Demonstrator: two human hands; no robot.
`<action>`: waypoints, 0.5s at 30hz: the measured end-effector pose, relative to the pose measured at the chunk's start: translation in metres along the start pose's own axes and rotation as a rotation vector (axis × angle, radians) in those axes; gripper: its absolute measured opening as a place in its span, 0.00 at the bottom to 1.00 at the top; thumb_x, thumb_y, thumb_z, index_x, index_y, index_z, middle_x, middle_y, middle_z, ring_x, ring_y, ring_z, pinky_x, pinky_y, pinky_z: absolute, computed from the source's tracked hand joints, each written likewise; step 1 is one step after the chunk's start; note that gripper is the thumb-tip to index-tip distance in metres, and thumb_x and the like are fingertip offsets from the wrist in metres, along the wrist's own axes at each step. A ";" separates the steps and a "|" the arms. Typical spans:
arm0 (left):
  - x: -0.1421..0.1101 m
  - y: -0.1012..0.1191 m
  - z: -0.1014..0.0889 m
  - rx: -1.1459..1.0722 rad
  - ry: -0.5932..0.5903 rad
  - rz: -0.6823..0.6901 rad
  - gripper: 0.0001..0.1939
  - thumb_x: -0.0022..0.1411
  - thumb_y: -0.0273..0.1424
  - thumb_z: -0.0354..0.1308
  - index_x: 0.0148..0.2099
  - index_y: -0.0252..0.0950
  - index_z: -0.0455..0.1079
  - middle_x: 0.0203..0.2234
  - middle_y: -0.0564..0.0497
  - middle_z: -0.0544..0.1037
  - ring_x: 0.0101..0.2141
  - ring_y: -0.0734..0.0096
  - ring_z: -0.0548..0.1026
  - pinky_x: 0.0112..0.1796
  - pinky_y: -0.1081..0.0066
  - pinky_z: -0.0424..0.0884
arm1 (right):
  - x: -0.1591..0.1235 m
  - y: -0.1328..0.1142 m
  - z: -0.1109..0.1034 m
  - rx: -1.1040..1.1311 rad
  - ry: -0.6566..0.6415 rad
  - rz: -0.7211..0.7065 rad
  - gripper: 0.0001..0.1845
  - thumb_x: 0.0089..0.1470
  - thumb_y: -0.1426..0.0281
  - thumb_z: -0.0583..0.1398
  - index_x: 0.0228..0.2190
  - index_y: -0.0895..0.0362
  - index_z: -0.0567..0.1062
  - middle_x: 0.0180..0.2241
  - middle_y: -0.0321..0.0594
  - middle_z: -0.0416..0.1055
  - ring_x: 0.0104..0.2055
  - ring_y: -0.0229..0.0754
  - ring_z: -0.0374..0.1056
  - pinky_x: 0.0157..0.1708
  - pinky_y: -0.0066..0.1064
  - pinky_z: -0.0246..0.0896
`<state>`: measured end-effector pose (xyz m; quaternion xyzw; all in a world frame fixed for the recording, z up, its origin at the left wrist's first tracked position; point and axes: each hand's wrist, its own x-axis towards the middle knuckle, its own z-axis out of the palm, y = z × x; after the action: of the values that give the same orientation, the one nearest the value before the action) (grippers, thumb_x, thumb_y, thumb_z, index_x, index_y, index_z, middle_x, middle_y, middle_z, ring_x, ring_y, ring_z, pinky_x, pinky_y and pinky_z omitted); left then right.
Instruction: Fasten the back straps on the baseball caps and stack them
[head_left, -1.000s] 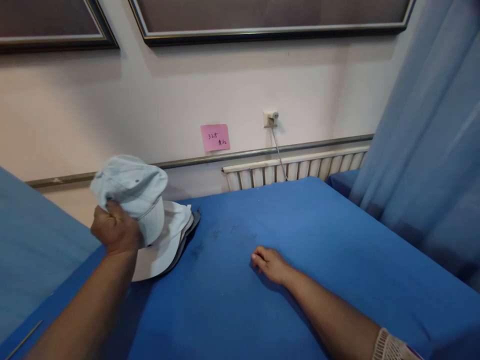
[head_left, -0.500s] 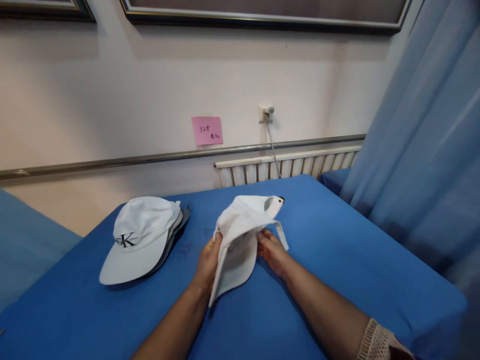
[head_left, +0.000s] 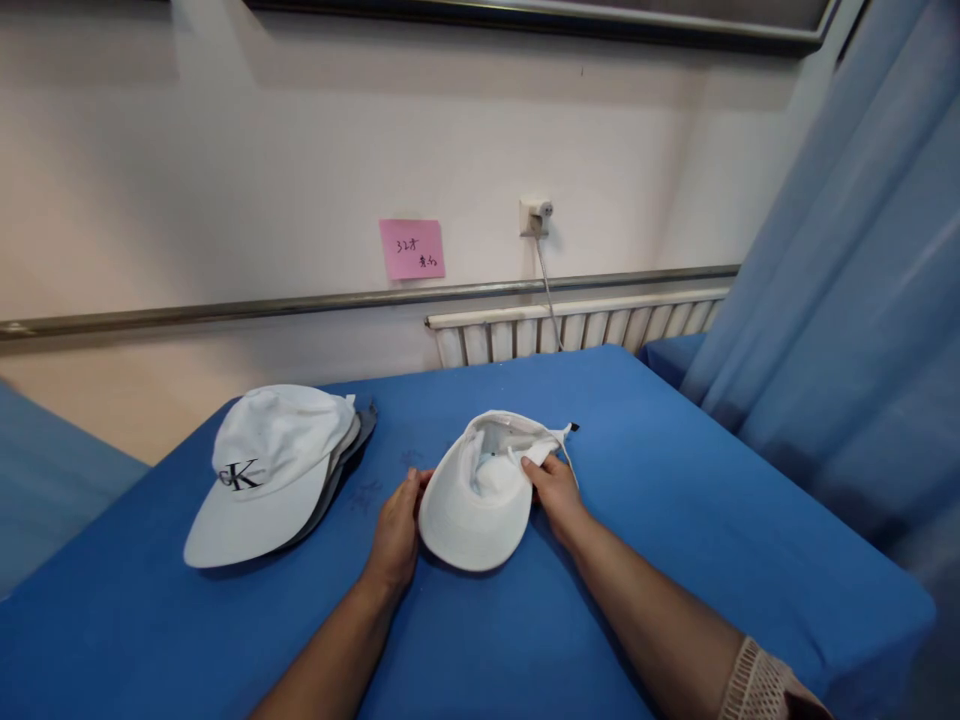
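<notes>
A white baseball cap [head_left: 477, 530] is turned so its hollow inside and the underside of its brim face me. My right hand [head_left: 556, 492] grips its right rim, thumb on the inner side and fingers beneath. At the cap's left edge is my left hand [head_left: 399, 522], closed along the side, with some fingertips hidden behind the cap. The back strap with a dark end sticks out at the far right of the cap. To the left lies a stack of caps: a white one with black "CK" letters [head_left: 281, 460] on top, darker ones [head_left: 330, 495] under it.
The caps are on a blue-covered bed [head_left: 675, 560] by the wall. Behind it are a metal rail [head_left: 315, 303], a radiator [head_left: 510, 335], a plugged socket [head_left: 535, 217] and a pink note [head_left: 412, 249]. A blue curtain [head_left: 847, 270] hangs at the right.
The white cap has been turned over, from its outer side and brim edge showing to its open inside facing me. My right thumb has come onto the inner rim.
</notes>
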<state>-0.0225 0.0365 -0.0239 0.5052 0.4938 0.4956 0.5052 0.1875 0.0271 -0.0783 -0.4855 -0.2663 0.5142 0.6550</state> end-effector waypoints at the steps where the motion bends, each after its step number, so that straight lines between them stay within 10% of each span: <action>1: 0.001 0.000 -0.002 0.000 -0.023 -0.009 0.32 0.56 0.57 0.56 0.40 0.31 0.77 0.31 0.45 0.82 0.33 0.60 0.77 0.34 0.67 0.71 | 0.001 0.000 -0.001 -0.010 -0.008 -0.029 0.23 0.41 0.56 0.68 0.36 0.58 0.78 0.32 0.41 0.79 0.34 0.47 0.74 0.33 0.35 0.68; 15: 0.001 0.011 -0.010 0.441 -0.066 0.106 0.22 0.54 0.48 0.60 0.37 0.33 0.80 0.32 0.47 0.83 0.35 0.57 0.78 0.34 0.68 0.71 | 0.003 -0.003 -0.006 -0.092 -0.053 -0.168 0.23 0.46 0.54 0.64 0.39 0.56 0.78 0.39 0.43 0.79 0.43 0.50 0.74 0.46 0.40 0.67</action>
<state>-0.0320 0.0381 -0.0125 0.6446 0.5460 0.3847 0.3719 0.1948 0.0278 -0.0781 -0.4773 -0.3465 0.4574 0.6655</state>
